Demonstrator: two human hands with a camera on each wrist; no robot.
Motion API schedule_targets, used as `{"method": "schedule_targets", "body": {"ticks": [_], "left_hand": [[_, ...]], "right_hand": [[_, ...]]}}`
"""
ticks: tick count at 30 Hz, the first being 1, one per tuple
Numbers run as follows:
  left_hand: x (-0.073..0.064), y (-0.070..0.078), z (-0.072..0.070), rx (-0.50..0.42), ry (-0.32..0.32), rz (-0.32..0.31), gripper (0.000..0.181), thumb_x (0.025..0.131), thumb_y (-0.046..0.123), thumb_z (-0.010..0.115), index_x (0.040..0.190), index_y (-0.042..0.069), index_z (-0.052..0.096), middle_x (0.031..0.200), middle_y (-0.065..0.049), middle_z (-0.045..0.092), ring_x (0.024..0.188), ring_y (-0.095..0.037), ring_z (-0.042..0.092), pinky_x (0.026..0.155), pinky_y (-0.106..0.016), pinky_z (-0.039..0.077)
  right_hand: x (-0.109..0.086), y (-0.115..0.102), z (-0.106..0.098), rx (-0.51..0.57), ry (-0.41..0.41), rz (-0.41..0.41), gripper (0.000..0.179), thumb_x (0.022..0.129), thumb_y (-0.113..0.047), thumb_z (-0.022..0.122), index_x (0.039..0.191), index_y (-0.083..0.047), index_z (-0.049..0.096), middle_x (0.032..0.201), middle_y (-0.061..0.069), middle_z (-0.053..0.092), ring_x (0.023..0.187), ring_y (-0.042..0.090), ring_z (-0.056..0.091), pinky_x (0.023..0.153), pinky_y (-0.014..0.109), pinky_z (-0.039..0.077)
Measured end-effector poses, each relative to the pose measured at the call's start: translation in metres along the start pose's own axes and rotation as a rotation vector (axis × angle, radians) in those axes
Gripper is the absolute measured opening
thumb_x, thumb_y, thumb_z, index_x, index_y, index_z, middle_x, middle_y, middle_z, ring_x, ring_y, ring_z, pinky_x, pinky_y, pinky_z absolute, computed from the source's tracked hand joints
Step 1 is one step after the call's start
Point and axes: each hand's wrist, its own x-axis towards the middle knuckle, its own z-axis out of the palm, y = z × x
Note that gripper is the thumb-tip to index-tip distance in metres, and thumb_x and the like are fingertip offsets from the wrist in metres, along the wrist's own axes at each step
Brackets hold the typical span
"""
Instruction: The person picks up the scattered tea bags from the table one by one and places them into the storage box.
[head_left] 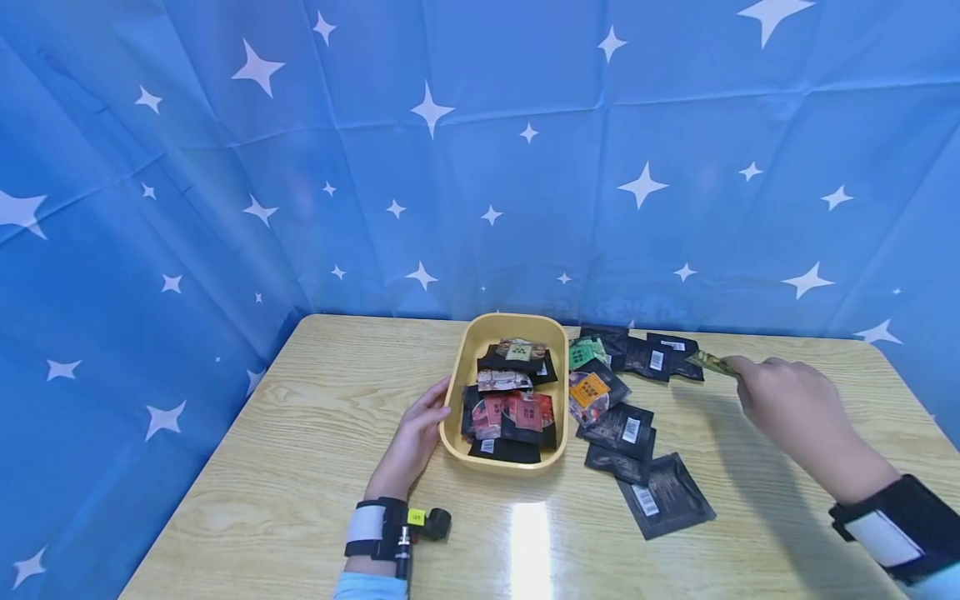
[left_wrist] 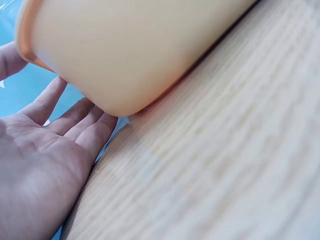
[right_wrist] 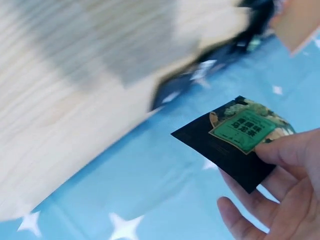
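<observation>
A yellow plastic bin (head_left: 561,383) stands on the table with several small black packets (head_left: 506,451) inside, some with red or pictured labels. My left hand (head_left: 417,427) rests at its left side, the thumb at the rim and the straight fingers against the outer wall, as the left wrist view shows. My right hand (head_left: 791,400) is raised over the table's right part. Between thumb and fingers it pinches a black packet (right_wrist: 242,131) with a green label, which faces the right wrist camera. In the head view this packet is seen nearly edge-on, overlapping other packets.
Right of the bin lie several more packets: one with an orange label (head_left: 590,390), one with a green label (head_left: 587,354), and dark ones with white barcodes (head_left: 667,497). A blue curtain with white stars (head_left: 480,167) hangs behind the wooden table (head_left: 322,433).
</observation>
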Motion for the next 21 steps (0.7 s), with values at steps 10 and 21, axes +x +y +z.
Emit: {"method": "schedule_targets", "body": {"ticks": [10,21], "left_hand": [[0.0,-0.001,0.0,0.036,0.019,-0.013,0.059,0.09,0.008,0.043,0.146,0.0,0.027,0.155,-0.022,0.025,0.139,-0.026,0.028,0.098,-0.008,0.04],[-0.001,-0.002,0.001,0.054,0.021,-0.007,0.058,0.09,0.007,0.041,0.146,0.0,0.027,0.155,-0.022,0.026,0.138,-0.027,0.028,0.114,-0.029,0.03]], "right_hand": [[0.034,-0.052,-0.003,0.076,0.064,-0.01,0.029,0.08,-0.003,0.059,0.107,-0.001,0.068,0.041,-0.002,0.037,0.038,0.01,0.026,0.035,0.023,0.018],[0.064,-0.096,-0.004,0.145,0.019,0.011,0.033,0.085,-0.008,0.059,0.117,-0.009,0.065,0.049,0.002,0.05,0.044,0.014,0.039,0.037,0.028,0.03]]}}
